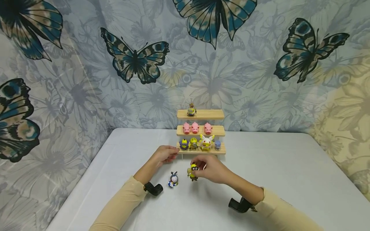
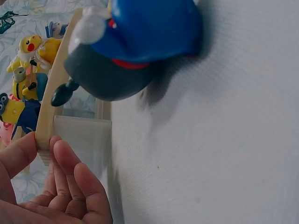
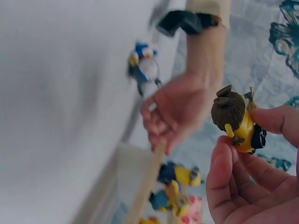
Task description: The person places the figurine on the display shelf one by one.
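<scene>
The right hand [image 1: 212,170] holds a little yellow toy [image 1: 193,171] with brown hair. Its fingers [image 3: 224,177] and thumb curl round the toy and pinch it, just above the white table [image 1: 289,179]. The toy is in front of the wooden shelf [image 1: 200,152], near the bottom step.

The left hand [image 1: 166,154] touches the left end of the bottom step. Its fingers [image 2: 70,168] are loose and a bit bent, and they hold nothing; the fingertips rest on the wood edge.

A blue and white toy [image 1: 173,180] stands on the table between the two arms, just beside the yellow toy.

On the shelf, four small toys sit on the bottom step, three pink pigs [image 1: 195,128] sit on the middle step, and one small figure [image 1: 191,110] stands on the top step.
</scene>
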Demonstrator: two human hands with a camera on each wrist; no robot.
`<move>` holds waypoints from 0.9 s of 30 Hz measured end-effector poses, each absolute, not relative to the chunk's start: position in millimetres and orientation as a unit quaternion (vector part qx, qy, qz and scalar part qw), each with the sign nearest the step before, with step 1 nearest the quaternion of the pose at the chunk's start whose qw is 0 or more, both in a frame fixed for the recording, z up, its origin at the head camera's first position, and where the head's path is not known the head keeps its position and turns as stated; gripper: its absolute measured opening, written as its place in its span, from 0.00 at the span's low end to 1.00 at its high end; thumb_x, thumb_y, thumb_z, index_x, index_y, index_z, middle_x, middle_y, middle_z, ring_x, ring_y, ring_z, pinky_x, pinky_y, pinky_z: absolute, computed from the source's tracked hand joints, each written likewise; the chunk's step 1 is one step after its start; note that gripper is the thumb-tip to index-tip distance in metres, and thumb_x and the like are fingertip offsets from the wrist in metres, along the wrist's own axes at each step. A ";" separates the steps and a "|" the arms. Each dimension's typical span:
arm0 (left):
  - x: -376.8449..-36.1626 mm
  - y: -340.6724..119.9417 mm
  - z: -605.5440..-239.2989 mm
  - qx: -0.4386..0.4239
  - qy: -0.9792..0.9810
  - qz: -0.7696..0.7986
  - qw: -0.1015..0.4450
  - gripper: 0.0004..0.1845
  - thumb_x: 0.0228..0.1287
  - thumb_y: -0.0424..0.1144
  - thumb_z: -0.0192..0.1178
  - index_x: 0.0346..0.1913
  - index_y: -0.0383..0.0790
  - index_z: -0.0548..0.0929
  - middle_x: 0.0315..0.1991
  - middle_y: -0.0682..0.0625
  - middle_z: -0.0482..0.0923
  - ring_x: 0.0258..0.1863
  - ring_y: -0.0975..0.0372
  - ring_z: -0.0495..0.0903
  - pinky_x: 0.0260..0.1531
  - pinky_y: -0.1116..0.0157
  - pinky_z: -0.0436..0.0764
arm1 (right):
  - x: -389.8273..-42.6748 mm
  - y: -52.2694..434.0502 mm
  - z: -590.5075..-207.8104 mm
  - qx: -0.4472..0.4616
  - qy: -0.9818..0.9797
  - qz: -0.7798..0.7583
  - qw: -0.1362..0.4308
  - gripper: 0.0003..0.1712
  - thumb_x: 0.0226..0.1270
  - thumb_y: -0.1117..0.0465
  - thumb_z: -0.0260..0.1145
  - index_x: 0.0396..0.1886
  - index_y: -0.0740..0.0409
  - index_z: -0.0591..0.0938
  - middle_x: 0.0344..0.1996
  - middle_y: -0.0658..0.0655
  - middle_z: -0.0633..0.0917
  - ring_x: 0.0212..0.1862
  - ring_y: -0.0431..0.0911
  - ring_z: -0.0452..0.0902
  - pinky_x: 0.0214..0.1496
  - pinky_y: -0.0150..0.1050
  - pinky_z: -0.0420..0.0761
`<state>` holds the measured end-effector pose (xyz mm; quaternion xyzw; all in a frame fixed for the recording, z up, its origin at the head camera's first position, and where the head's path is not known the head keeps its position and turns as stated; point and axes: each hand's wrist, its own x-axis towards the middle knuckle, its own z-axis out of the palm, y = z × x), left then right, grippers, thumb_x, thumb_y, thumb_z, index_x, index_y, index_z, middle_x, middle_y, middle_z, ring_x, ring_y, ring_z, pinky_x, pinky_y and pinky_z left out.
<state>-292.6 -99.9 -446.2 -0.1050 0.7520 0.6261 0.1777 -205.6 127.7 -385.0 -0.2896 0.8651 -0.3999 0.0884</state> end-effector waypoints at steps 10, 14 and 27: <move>-291.5 -103.2 -442.1 -0.104 0.745 0.631 0.187 0.15 0.63 0.38 0.64 0.49 0.33 0.81 0.30 0.52 0.85 0.23 0.69 0.79 0.26 0.73 0.77 | -219.5 143.3 -354.7 -0.279 0.870 -0.403 0.055 0.13 0.58 0.63 0.71 0.44 0.61 0.83 0.29 0.52 0.82 0.34 0.42 0.75 0.36 0.32 0.79; -291.7 -103.7 -442.4 -0.102 0.744 0.632 0.191 0.17 0.63 0.38 0.65 0.52 0.32 0.80 0.30 0.52 0.85 0.24 0.69 0.79 0.26 0.73 0.77 | -221.6 147.8 -346.9 -0.273 0.875 -0.398 0.047 0.15 0.58 0.64 0.71 0.45 0.61 0.84 0.29 0.51 0.82 0.34 0.42 0.76 0.36 0.33 0.79; -292.5 -102.6 -443.2 -0.101 0.744 0.631 0.193 0.17 0.63 0.38 0.65 0.52 0.32 0.80 0.32 0.51 0.85 0.24 0.69 0.79 0.26 0.72 0.76 | -234.5 158.0 -332.3 -0.259 0.883 -0.392 0.016 0.14 0.57 0.63 0.73 0.43 0.60 0.84 0.31 0.53 0.84 0.36 0.42 0.77 0.38 0.33 0.79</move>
